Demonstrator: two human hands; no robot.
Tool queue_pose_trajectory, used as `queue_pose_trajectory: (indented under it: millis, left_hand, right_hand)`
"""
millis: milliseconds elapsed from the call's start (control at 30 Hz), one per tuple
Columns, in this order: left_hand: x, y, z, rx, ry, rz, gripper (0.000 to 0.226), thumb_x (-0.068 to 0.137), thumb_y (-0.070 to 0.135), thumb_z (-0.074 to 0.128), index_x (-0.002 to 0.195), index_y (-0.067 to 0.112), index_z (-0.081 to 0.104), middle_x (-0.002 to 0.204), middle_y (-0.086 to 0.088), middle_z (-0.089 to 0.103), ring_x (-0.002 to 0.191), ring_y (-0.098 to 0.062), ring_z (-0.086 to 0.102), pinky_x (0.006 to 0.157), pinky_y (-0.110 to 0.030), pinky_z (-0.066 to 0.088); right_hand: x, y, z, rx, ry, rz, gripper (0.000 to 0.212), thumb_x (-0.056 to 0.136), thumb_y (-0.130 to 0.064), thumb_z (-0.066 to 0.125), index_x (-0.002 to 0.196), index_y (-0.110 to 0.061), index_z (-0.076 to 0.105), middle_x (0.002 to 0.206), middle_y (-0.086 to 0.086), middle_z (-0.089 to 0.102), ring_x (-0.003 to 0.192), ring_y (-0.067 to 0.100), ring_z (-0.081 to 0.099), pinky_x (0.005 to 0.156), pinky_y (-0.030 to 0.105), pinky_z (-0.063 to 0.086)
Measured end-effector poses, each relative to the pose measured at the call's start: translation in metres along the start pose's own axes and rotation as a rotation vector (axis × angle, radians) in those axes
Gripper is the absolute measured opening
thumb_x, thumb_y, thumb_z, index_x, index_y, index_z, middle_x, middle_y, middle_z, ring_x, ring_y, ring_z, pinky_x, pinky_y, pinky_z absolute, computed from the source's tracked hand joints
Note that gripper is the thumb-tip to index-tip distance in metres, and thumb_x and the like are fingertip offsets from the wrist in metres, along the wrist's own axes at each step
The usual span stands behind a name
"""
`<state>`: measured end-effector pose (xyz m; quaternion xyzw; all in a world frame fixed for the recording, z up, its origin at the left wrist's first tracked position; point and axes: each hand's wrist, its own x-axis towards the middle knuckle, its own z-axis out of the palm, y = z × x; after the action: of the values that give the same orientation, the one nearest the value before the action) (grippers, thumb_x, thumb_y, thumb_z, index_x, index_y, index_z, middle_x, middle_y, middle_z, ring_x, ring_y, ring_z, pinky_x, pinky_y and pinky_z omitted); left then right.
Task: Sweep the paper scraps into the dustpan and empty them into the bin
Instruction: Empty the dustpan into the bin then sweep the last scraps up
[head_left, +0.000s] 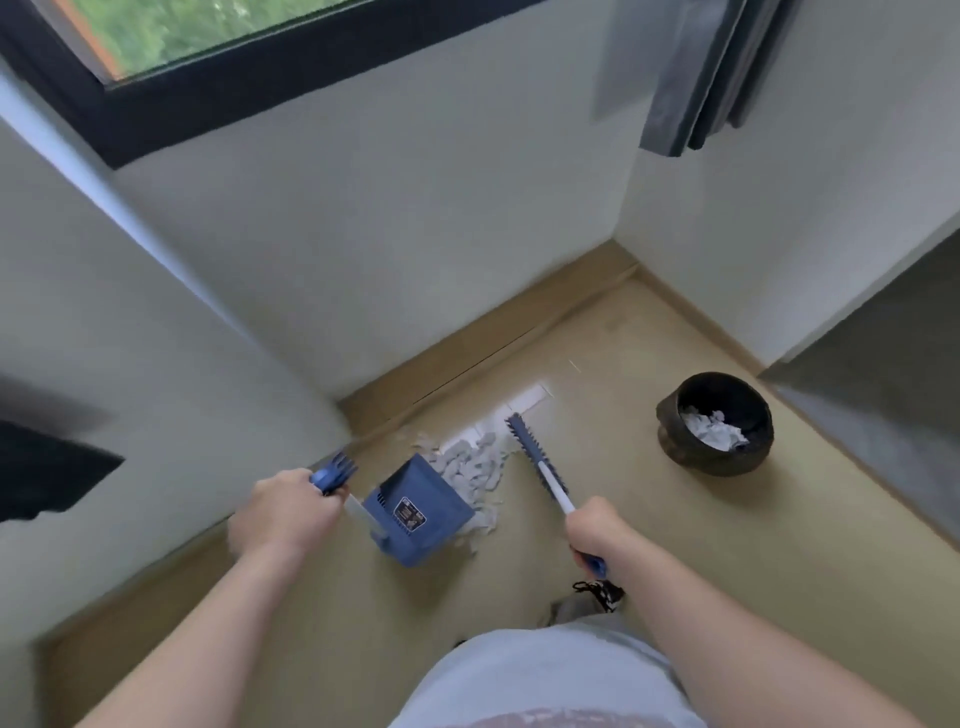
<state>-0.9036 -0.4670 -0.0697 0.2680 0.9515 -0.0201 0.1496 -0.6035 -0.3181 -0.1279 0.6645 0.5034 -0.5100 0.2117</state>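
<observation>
Nothing here can be read. The dustpan (439, 496) has a dark rectangular label (409, 514) with pale print on its blue body, but the marks are too small and blurred to give any word, brand or number. A reddish print shows on the shirt (545, 675) at the bottom edge. It is cut off by the frame and illegible.
</observation>
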Motion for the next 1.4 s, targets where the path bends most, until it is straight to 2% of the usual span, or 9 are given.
queue_pose_trajectory:
  millis: [167, 400, 567, 667, 767, 933, 1000, 1133, 1400]
  left_hand:
    - [-0.029, -0.069, 0.036, 0.021, -0.082, -0.071, 0.032, 0.082, 0.059, 0.057, 0.079, 0.028, 0.066, 0.079, 0.003, 0.064, 0.077, -0.026, 0.063, 0.069, -0.028, 0.052]
    - [-0.058, -0.113, 0.090, 0.003, -0.180, -0.187, 0.031, 0.086, 0.057, 0.056, 0.079, 0.029, 0.065, 0.076, 0.005, 0.062, 0.075, -0.025, 0.063, 0.065, -0.026, 0.050]
    - [-0.069, -0.123, 0.127, -0.111, -0.216, -0.293, 0.036, 0.084, 0.062, 0.055, 0.075, 0.028, 0.064, 0.078, 0.001, 0.063, 0.074, -0.027, 0.064, 0.069, -0.030, 0.056]
    - [-0.079, -0.125, 0.152, -0.118, -0.264, -0.299, 0.041, 0.086, 0.064, 0.054, 0.075, 0.026, 0.065, 0.072, 0.002, 0.061, 0.071, -0.026, 0.063, 0.059, -0.026, 0.051]
    - [-0.087, -0.125, 0.168, -0.090, -0.236, -0.278, 0.049, 0.091, 0.066, 0.046, 0.072, 0.024, 0.063, 0.064, 0.006, 0.062, 0.062, -0.021, 0.060, 0.051, -0.024, 0.048]
    - [-0.092, -0.120, 0.184, -0.076, -0.252, -0.269, 0.053, 0.094, 0.064, 0.046, 0.063, 0.021, 0.056, 0.059, 0.006, 0.059, 0.056, -0.021, 0.056, 0.043, -0.025, 0.034]
    - [-0.090, -0.114, 0.187, -0.101, -0.252, -0.292, 0.052, 0.094, 0.063, 0.048, 0.062, 0.022, 0.053, 0.059, 0.005, 0.059, 0.056, -0.022, 0.056, 0.044, -0.025, 0.034]
    - [-0.080, -0.098, 0.190, -0.131, -0.237, -0.307, 0.051, 0.091, 0.065, 0.049, 0.064, 0.023, 0.052, 0.064, 0.000, 0.064, 0.062, -0.028, 0.062, 0.048, -0.025, 0.041]
    - [-0.070, -0.084, 0.181, -0.206, -0.221, -0.308, 0.046, 0.091, 0.066, 0.050, 0.068, 0.027, 0.054, 0.065, 0.001, 0.059, 0.064, -0.027, 0.060, 0.049, -0.025, 0.041]
  right_hand:
    - [-0.002, -0.005, 0.033, 0.027, 0.041, -0.032, 0.025, 0.097, -0.003, 0.043, 0.073, -0.010, 0.047, 0.067, 0.008, 0.049, 0.052, 0.018, 0.048, 0.044, 0.027, 0.044]
    - [0.010, -0.029, 0.036, -0.155, 0.088, 0.024, 0.026, 0.097, 0.002, 0.035, 0.118, 0.007, 0.049, 0.060, 0.012, 0.049, 0.045, 0.020, 0.043, 0.043, 0.027, 0.033]
    - [0.030, -0.055, 0.023, -0.170, 0.087, 0.106, 0.015, 0.102, -0.005, 0.029, 0.103, 0.000, 0.044, 0.060, 0.007, 0.040, 0.044, 0.017, 0.031, 0.033, 0.012, 0.023]
    - [0.048, -0.065, 0.022, -0.237, 0.084, 0.098, 0.016, 0.101, -0.004, 0.033, 0.102, 0.001, 0.048, 0.064, 0.010, 0.044, 0.047, 0.018, 0.036, 0.039, 0.024, 0.030]
    - [0.060, -0.069, 0.023, -0.378, 0.070, -0.045, 0.021, 0.097, -0.002, 0.044, 0.077, -0.007, 0.045, 0.068, 0.008, 0.047, 0.053, 0.017, 0.045, 0.050, 0.027, 0.043]
    - [0.060, -0.068, 0.036, -0.665, 0.073, 0.034, 0.030, 0.098, -0.003, 0.038, 0.070, -0.003, 0.047, 0.037, 0.007, 0.050, 0.023, 0.015, 0.045, 0.031, 0.021, 0.037]
    - [0.060, -0.063, 0.041, -0.738, 0.018, -0.047, 0.030, 0.097, -0.003, 0.043, 0.067, -0.009, 0.042, 0.053, 0.005, 0.052, 0.028, 0.012, 0.048, 0.033, 0.021, 0.042]
    - [0.048, -0.049, 0.048, -0.890, 0.031, -0.037, 0.009, 0.099, -0.008, 0.041, 0.093, -0.002, 0.044, 0.062, 0.009, 0.053, 0.030, 0.017, 0.048, 0.029, 0.026, 0.041]
    - [0.016, -0.032, 0.048, -0.999, 0.016, -0.129, 0.015, 0.097, -0.010, 0.038, 0.108, -0.007, 0.047, 0.076, 0.007, 0.049, 0.049, 0.019, 0.050, 0.035, 0.028, 0.042]
